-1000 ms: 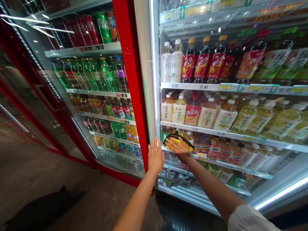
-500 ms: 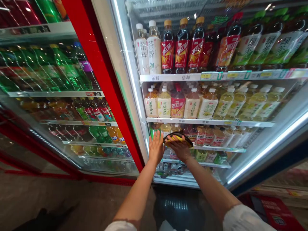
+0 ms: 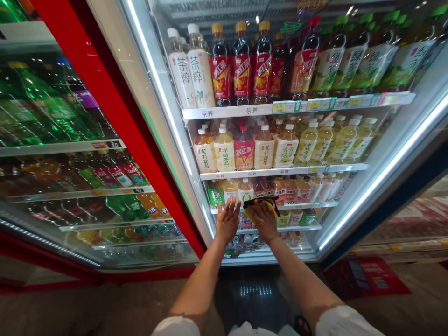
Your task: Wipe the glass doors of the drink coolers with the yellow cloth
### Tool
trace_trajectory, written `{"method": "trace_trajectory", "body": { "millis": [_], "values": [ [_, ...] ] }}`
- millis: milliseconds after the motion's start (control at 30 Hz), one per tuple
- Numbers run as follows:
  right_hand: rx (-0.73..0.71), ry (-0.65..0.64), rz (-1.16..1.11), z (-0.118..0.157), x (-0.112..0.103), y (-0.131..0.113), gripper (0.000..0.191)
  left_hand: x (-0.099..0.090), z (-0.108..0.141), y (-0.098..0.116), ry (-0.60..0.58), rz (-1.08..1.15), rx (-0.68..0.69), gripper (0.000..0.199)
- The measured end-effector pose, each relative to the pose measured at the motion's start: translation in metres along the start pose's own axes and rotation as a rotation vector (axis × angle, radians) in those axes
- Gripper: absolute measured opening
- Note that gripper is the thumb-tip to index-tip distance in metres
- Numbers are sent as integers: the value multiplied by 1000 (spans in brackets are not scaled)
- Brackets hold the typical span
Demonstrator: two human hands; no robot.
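Bottle-lined shelves (image 3: 287, 171) back the yellow-and-black cloth (image 3: 268, 199) beneath the right fingers (image 3: 261, 212).

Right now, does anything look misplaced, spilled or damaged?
Possibly: one shelf below the green-capped bottles, a red-capped bottle stands among white-capped neighbours, so it may be misplaced. No spill or damage shows around the right hand or cloth.

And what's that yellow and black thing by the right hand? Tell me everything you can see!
It looks like a soft cloth, yellow with a dark, thick-looking edge along the top. It seems folded or bunched, tilted a little, in front of the lower bottles. The right hand lies over it, fingers spread, hiding much of it. Whether it touches the fridge glass is hard to tell.
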State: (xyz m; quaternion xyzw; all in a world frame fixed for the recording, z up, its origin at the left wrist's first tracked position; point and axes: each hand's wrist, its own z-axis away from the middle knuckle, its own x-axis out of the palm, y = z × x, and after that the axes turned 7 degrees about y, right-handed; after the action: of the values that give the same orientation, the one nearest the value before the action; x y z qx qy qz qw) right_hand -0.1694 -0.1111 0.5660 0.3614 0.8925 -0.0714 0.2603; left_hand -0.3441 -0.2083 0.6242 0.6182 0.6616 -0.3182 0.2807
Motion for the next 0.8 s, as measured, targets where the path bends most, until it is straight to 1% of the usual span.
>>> {"method": "trace_trajectory", "body": {
  "millis": [67, 133, 200, 267, 333, 400, 467, 533, 600, 667, 733, 800],
  "values": [
    [-29, -9, -7, -13, 1, -3, 53, 2, -5, 2, 10, 5, 5, 64],
    [-78, -40, -17, -37, -7, 6, 54, 1, -18, 8, 18, 14, 8, 63],
    [-118, -81, -19, -57, -21, 26, 54, 0, -37, 18, 27, 28, 10, 63],
    [-78, -81, 0, -64, -33, 51, 53, 0, -53, 32, 42, 51, 9, 63],
    [33, -60, 37, -52, -38, 71, 52, 2, -61, 44, 45, 81, 18, 65],
    [141, -33, 74, -28, -34, 80, 53, 6, -59, 51, 16, 107, 26, 67],
    [173, -9, 96, -2, -26, 75, 54, 11, -47, 52, -29, 118, 28, 68],
    [149, 4, 100, 14, -16, 63, 52, 15, -35, 51, -64, 116, 27, 65],
    [122, 5, 100, 13, -10, 54, 49, 17, -28, 49, -78, 114, 35, 63],
    [69, -9, 76, 0, -10, 57, 48, 17, -32, 51, -74, 108, 38, 62],
    [-4, -47, 29, -15, -17, 74, 49, 17, -45, 58, -56, 99, 38, 62],
    [-27, -90, -3, -24, -27, 98, 51, 20, -60, 70, -31, 95, 44, 65]
  ]
}}
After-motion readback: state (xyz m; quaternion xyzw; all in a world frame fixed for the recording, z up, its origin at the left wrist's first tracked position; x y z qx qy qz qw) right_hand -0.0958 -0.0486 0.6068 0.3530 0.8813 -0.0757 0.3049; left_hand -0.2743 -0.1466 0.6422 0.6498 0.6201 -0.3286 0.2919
